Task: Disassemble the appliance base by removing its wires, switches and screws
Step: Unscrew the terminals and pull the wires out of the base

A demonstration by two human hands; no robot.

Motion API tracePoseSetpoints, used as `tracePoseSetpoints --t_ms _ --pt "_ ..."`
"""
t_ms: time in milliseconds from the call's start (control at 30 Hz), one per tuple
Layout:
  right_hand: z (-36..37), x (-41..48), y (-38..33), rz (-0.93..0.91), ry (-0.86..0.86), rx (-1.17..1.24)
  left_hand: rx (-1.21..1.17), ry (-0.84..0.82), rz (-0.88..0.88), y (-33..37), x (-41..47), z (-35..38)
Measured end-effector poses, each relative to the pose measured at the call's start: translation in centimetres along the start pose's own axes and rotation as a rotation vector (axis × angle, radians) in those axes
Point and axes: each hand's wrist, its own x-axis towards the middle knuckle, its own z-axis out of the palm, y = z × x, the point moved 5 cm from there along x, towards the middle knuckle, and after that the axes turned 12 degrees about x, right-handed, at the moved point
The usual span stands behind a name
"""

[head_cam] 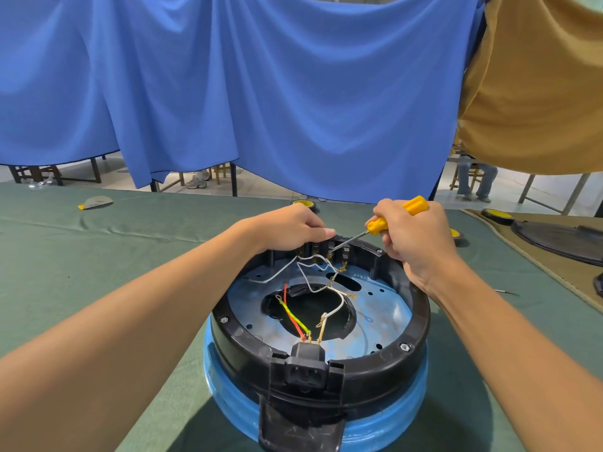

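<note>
The base [241, 350] sat upside down on the counter [98, 256], close to the person, its black ring and blue plate facing up. The left hand [290, 228] lay on the far rim of the base with its fingers curled over the edge, gripping it, the thumb pointing right along the rim. The right hand [414, 236] was just beside it, over the far right of the rim, closed around a yellow screwdriver [378, 225]. The shaft slanted down and left from that hand, and its tip met the terminals [331, 248] on the inside of the far wall, between the two hands. White wires [339, 305] looped from those terminals across the plate. A red wire [286, 293] and a yellow-green one ran to the socket [306, 370] at the near rim, well apart from both hands. A blue curtain [261, 93] hung behind the counter.
</note>
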Motion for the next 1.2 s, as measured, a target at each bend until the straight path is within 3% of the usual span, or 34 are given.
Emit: tracePoseSetpoints --t_ms 233,800,1200 --pt "-0.2 0.1 0.2 0.034 0.018 0.005 0.011 0.001 0.001 0.1 0.0 -0.1" --pt "3.4 4.2 0.7 0.317 -0.084 -0.084 0.024 -0.002 0.009 -0.1 0.2 0.1" --pt "1.9 3.9 1.5 0.213 0.071 0.018 0.031 0.011 0.012 -0.1 0.1 -0.1"
